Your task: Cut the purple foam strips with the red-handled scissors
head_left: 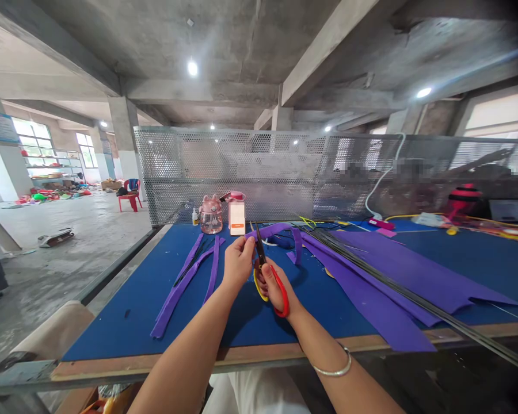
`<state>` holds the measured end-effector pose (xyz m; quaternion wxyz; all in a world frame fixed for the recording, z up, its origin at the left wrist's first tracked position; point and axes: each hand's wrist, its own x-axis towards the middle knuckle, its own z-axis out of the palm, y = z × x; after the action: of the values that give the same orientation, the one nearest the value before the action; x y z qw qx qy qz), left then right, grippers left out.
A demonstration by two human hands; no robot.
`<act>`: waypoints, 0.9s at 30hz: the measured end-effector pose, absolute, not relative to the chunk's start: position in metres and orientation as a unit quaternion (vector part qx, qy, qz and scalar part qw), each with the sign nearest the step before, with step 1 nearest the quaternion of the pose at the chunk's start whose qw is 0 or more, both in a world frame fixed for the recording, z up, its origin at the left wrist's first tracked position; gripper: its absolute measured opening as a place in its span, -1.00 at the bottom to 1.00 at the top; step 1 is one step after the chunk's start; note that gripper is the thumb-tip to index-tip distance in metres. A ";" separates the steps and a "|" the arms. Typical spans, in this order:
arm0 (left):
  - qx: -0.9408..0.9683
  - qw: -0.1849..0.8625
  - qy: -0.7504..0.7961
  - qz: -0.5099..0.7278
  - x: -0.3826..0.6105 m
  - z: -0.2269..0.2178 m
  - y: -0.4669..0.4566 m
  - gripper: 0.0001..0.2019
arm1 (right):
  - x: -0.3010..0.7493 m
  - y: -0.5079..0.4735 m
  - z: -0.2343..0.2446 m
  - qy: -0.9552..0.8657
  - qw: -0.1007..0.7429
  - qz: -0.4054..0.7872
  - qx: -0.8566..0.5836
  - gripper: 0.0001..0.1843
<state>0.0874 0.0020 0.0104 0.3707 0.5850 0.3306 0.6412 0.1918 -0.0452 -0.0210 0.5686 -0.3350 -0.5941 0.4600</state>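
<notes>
My right hand (274,284) is wrapped around a pair of scissors (260,248) with one red and one yellow handle loop. Their dark blades point up and away, slightly apart. Close beside the blades, my left hand (238,261) pinches the end of a purple fabric strip (278,230). From my fingertips this strip runs right behind the blades and bends down at its far end. Other cut purple strips (172,307) lie on the blue table top (125,299) to the left, with thin dark wires (190,267) among them.
Large purple fabric sheets (380,259) and a long bundle of dark wires (397,282) cover the right side. A pink clear bottle (211,215), a lit phone (237,219) and a small dropper bottle (195,217) stand at the back, before a perforated metal screen (242,161).
</notes>
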 end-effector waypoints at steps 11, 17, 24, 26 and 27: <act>0.552 0.406 0.323 0.653 0.086 0.019 -0.006 -0.68 | 0.198 -0.036 -0.031 -0.598 0.589 0.387 -0.382 -0.40; 0.568 0.377 0.334 0.651 0.085 0.018 -0.005 -0.70 | 0.195 -0.038 -0.030 -0.588 0.578 0.440 -0.356 -0.32; 0.566 0.351 0.353 0.658 0.084 0.017 -0.003 -0.71 | 0.194 -0.039 -0.033 -0.633 0.557 0.440 -0.308 -0.19; 0.579 0.342 0.353 0.651 0.084 0.017 -0.003 -0.71 | 0.195 -0.039 -0.033 -0.633 0.562 0.431 -0.313 -0.19; 0.585 0.338 0.352 0.648 0.084 0.017 -0.004 -0.72 | 0.195 -0.039 -0.032 -0.630 0.565 0.430 -0.314 -0.19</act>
<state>0.0844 -0.0038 0.0169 0.3380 0.5853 0.3519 0.6476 0.1949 -0.0390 -0.0324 0.5649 -0.3140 -0.6304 0.4300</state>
